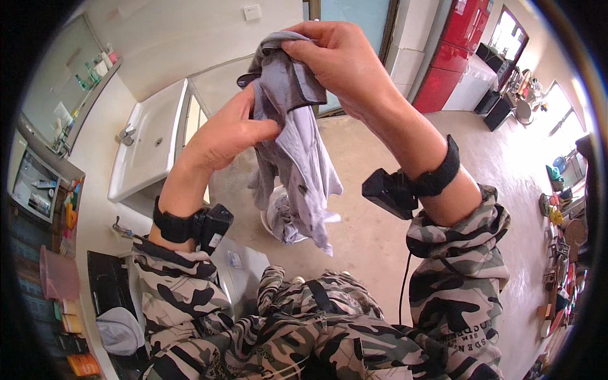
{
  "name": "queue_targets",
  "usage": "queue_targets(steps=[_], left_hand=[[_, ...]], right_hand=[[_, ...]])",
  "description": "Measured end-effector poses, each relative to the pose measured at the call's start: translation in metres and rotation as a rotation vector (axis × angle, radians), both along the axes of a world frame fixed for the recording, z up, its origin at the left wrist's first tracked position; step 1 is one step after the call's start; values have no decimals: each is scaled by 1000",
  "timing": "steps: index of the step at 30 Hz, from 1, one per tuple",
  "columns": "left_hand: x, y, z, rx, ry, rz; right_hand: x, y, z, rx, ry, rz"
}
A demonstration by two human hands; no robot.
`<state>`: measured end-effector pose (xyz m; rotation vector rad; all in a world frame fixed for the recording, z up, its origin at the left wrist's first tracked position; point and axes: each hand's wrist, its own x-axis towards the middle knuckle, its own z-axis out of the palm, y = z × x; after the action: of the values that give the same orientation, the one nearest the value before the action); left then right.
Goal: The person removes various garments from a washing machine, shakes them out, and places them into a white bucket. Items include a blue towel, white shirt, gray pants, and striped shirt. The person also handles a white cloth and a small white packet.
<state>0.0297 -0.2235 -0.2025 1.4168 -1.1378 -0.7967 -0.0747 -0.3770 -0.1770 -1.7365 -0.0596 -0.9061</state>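
A grey cloth garment [308, 156] with dark edging hangs from my raised hands in front of me. My right hand [332, 61] pinches its gathered top between thumb and fingers. Lower and to the left, my left hand [237, 126] holds the garment's side, its fingers partly hidden behind the fabric. The lower part of the cloth dangles loose over a white basin [266, 225] on the floor, in which more greyish cloth [283, 216] lies.
A white washbasin [149, 142] with a tap stands at the left wall. Beside my left arm is a white-topped appliance or cabinet [242, 261]. A grey cap-like item [120, 331] lies at lower left. A red refrigerator [446, 57] stands at the back right; mixed household items line the right wall.
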Motion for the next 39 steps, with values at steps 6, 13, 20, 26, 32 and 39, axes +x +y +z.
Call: queue_targets(steps=[6,13,20,26,32,39], left_hand=[[43,-20,-29,-149,237,310],[65,-22,-74,-190,379,558],[87,17,-166,43,293,672],[81,51,-341,765,-466,457],[21,39,-530,960,-510,-99],[-25,46,-783,1185,-272,-433]], right_hand=[[39,20,-7,23,24,97],[47,-40,-76,-37,84,58],[19,-93,-257,367,638,-3],[-26,-32,-412,514,1098,147],[-132,14,-441,797,1099,256],[-235,14,-404,1008,1372,-279]])
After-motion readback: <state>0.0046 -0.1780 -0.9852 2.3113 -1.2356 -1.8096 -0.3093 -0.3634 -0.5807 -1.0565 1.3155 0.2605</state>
